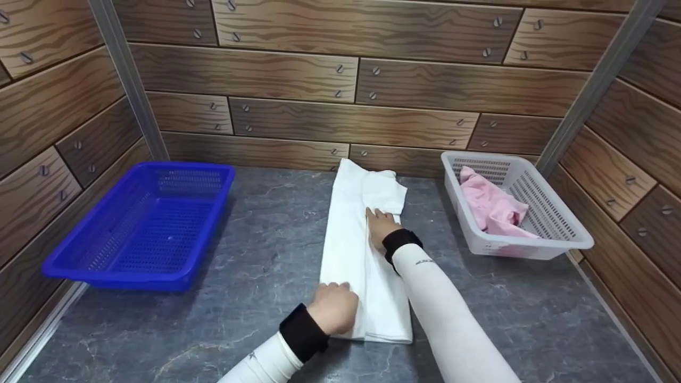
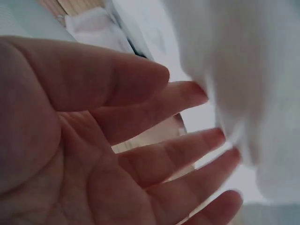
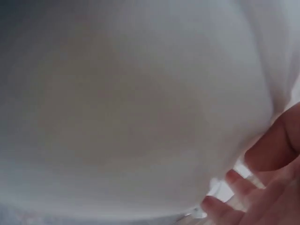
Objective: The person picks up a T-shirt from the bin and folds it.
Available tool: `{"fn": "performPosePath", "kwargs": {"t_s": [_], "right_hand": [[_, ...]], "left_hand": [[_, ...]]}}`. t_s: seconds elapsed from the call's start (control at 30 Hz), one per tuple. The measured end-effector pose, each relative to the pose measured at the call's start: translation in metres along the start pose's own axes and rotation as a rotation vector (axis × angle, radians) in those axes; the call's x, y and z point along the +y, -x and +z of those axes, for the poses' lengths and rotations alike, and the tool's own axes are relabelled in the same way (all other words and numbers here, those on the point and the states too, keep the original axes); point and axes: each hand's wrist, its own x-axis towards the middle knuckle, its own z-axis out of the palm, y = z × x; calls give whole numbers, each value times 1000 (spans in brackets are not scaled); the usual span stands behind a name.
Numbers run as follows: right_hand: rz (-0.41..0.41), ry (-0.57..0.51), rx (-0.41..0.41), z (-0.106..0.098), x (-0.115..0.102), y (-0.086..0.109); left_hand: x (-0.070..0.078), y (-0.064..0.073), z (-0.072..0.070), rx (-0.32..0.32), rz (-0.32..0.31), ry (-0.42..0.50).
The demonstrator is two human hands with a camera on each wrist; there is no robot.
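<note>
A white garment (image 1: 346, 234), folded into a long strip, lies on the grey tabletop in the head view, with a lengthwise fold line down its middle. At its near left edge is my left hand (image 1: 334, 308); in the left wrist view the fingers (image 2: 173, 154) are loosely extended, their tips at the white cloth and the thumb apart from it. Farther up, my right hand (image 1: 382, 227) rests on the garment's right part, its fingers pointing away along the fold. White fabric fills most of the right wrist view, with the thumb (image 3: 269, 152) and fingertips at its edge.
To the left stands a blue plastic basket (image 1: 186, 266) with nothing in it. A white basket (image 1: 532, 247) on the right contains a crumpled pink cloth (image 1: 492, 205). Wood-patterned walls (image 1: 298, 74) enclose the back and both sides of the table.
</note>
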Motion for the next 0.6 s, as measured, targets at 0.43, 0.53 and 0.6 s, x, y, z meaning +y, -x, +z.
{"fn": "performPosePath", "kwargs": {"t_s": [0.43,0.53,0.6], "right_hand": [[-252,-413,113,-5,9,73],[-296,-370,95,1,1,123],[-313,-288,76,5,-6,155]], "left_hand": [[-20,12,-3,11,231,122],[-26,19,-3,-3,256,155],[-24,23,-3,-6,262,135]]}}
